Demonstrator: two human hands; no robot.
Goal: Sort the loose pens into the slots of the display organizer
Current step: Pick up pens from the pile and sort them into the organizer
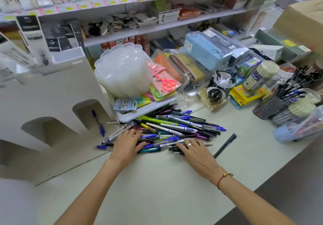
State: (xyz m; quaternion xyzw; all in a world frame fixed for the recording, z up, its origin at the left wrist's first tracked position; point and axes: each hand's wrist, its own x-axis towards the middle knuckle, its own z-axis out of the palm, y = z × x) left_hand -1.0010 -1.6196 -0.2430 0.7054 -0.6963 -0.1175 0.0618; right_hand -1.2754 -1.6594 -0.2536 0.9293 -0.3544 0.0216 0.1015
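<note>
Head view shows your left hand point(126, 145) and right hand point(196, 152) lying flat on the near edge of the pen pile point(167, 128) at centre frame, fingers spread and straight, each grip pinching nothing. At left stands the white display organizer point(52, 105), a blue pen point(98, 123) leaning in one arched slot. One black pen point(225, 145) lies apart on the worktop point(157, 189), right of the pile.

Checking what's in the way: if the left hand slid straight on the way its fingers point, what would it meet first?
Probably more of the pen pile, which the left hand already rests on; beyond it sits the white tray.
</note>
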